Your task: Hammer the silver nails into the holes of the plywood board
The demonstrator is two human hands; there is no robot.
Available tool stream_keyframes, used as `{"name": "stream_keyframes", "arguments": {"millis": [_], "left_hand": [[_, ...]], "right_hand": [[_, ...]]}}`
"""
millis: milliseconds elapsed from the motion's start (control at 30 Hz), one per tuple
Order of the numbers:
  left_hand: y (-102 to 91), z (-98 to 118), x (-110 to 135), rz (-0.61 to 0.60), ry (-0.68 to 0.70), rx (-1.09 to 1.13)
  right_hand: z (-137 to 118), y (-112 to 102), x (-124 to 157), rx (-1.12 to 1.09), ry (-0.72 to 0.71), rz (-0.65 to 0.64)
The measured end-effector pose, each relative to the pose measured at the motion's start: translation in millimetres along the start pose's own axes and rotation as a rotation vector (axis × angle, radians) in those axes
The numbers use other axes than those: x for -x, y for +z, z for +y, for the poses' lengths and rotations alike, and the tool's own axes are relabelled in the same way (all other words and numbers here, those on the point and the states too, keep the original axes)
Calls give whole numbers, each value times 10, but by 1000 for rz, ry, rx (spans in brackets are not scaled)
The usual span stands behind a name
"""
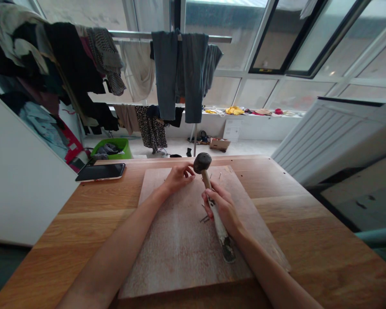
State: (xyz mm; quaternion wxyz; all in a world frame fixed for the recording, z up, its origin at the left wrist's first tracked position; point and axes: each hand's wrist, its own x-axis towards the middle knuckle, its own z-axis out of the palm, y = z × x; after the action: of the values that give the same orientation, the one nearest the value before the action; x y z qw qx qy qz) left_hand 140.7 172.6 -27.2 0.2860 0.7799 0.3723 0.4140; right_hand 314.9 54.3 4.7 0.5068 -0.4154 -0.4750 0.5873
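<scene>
below right of centre, my right hand (225, 205) grips a mallet (219, 224); mid-frame, my left hand (179, 177) curls over the board (176, 244), holding what i cannot tell.

Matt dark mallet head (202, 163), rough wooden board (173, 253), smooth wooden table (296, 227), glossy phone (100, 171).

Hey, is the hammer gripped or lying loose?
Gripped: your right hand holds the hammer, wrapped around its pale handle.

The mallet head (202, 162) is black (its handle (219, 224) patchy white), the board (176, 244) pinkish-brown.
</scene>
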Motion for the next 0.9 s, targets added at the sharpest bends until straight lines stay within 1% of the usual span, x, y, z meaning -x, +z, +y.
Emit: {"name": "stream_keyframes", "arguments": {"millis": [267,400,533,700,900], "left_hand": [[5,-21,-11,18,31,-46],[-1,-13,-8,4,-5,-48],[-9,4,-7,4,28,-42],[-9,22,-12,6,17,-48],[-7,32,-3,16,1,-57]], "right_hand": [[-10,8,0,20,48,-12],[-10,11,4,27,24,-5],[-10,18,3,28,46,-29],[-19,23,1,21,37,-37],[5,-1,-13,-13,63,-3]]}}
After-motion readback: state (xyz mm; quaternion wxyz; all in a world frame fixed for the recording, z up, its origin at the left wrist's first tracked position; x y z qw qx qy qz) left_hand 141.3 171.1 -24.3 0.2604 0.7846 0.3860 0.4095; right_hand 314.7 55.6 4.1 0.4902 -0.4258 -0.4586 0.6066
